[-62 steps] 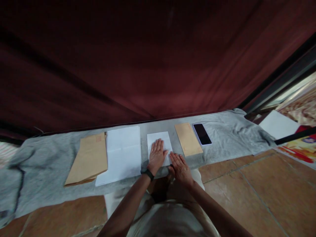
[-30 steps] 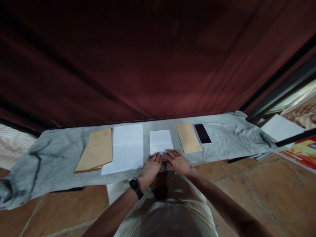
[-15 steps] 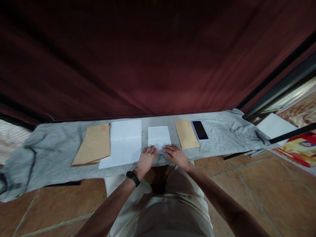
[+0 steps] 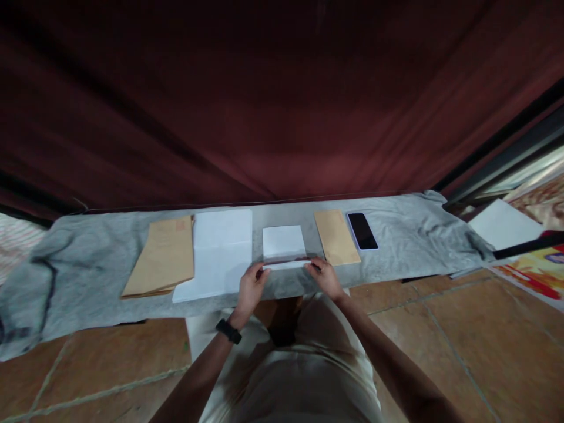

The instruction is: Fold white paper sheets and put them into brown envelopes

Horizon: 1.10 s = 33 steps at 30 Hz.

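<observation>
Overhead, one dark red curtain [image 4: 282, 100] fills the whole upper part of the view. Below it lies one long grey cloth [image 4: 79, 264] spread across a tiled floor [image 4: 440, 329]. On the cloth, from left to right: one brown envelope stack [image 4: 161, 255], one large white sheet stack [image 4: 217, 252], one small folded white paper [image 4: 284, 244], a second, narrower brown envelope [image 4: 336, 236], and one black phone [image 4: 362, 231] just beside that envelope. That makes two brown envelope items, two white paper items and a single phone. One more white sheet [image 4: 502, 223] lies off the cloth at the far right.

The left hand [image 4: 251, 288], with one black wristband [image 4: 228, 331], pinches the near left corner of the folded paper; the right hand [image 4: 326, 277] pinches the near right corner. Both are closed narrowly on the paper's near edge, which is raised off the cloth as a thin strip.

Two seconds ago both palms lay flat and open on this paper, pressing it down. Since then the hands have slid back to its near edge and now grip and lift it. The other items lie as they did.
</observation>
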### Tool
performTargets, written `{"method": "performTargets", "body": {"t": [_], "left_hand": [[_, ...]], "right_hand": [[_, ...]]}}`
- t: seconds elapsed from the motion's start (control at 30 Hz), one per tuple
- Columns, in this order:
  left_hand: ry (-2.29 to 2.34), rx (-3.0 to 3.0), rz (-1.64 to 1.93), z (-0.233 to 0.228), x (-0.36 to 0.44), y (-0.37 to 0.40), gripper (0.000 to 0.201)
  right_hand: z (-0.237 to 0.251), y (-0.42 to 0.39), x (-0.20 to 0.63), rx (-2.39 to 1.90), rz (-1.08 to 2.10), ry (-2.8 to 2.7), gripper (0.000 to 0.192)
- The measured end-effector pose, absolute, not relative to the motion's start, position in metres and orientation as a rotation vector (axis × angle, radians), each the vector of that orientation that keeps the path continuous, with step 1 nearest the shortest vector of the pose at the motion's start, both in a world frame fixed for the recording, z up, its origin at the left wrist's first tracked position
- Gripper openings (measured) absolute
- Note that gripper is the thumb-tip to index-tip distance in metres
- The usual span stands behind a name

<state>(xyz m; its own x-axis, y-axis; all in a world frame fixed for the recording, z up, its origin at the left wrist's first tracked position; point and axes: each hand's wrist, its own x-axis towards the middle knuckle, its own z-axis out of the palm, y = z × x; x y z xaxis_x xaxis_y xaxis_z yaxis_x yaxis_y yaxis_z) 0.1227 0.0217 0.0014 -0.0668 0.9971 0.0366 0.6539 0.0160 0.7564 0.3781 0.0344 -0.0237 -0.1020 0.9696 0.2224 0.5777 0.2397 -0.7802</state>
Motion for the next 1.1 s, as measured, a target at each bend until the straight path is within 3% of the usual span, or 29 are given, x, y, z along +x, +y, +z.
{"method": "performTargets", "body": {"t": [1.0,1.1], "left_hand": [[2.194,1.672,0.151,0.032,0.145,0.068,0.029],[2.206,1.671,0.139,0.034,0.147,0.069,0.030]], "right_hand": [[-0.013,0.073,0.353,-1.877,0.348,-1.910,0.028],[-0.009,0.068,0.352,-1.777,0.228,-1.882,0.039]]}}
